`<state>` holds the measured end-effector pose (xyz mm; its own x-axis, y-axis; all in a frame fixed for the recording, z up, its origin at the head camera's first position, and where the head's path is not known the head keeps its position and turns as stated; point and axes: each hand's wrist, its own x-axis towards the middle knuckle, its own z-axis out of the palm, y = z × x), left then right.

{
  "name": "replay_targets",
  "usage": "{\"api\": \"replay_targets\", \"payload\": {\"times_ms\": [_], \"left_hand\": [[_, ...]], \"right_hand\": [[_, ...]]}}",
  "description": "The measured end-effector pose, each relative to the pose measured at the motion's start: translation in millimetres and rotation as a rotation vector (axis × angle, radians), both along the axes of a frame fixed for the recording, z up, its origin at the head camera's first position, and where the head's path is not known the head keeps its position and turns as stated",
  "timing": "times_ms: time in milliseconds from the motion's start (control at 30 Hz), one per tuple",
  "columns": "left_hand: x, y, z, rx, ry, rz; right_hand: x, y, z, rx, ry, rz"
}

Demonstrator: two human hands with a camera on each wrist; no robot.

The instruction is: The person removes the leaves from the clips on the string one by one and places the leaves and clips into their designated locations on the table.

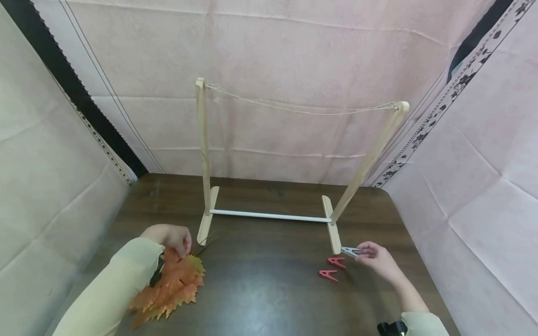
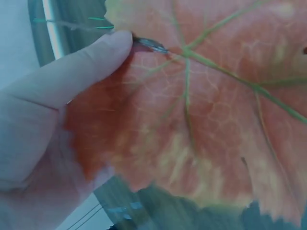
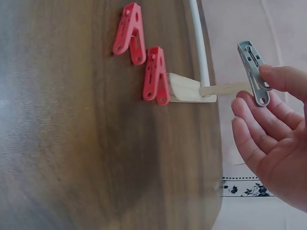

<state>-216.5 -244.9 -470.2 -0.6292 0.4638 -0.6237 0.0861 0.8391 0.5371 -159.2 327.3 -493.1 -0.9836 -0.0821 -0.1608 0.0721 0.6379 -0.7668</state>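
My left hand pinches the stem of an orange-red artificial leaf between thumb and fingers. Close up in the left wrist view, the leaf shows green veins and a jagged edge, and the thumb lies over its stem. On the right, my right hand holds a grey-blue clothespin by its handle end, thumb against fingers. Two red clothespins lie on the table just left of that hand. Part of the left hand's fingers is hidden behind the leaf.
A wooden stand with two uprights rises from the table. A sagging string spans its tops, and a white rod joins the feet. Pale cloth walls enclose the back and sides.
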Motion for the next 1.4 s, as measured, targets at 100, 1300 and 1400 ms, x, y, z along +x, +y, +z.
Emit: {"api": "replay_targets", "payload": {"times_ms": [100, 1300, 1400], "left_hand": [[2.6, 1.2, -6.9, 0.004, 0.061, 0.020], [19.3, -0.2, -52.8, 0.030, 0.354, 0.175], [18.9, 0.4, -53.4, -0.001, 0.418, 0.173]], "right_hand": [[2.4, 1, -2.6, 0.039, -0.002, -0.012], [9.5, 29, -54.2, 0.281, -0.170, -0.132], [8.1, 30, -51.1, 0.281, -0.166, -0.119]]}}
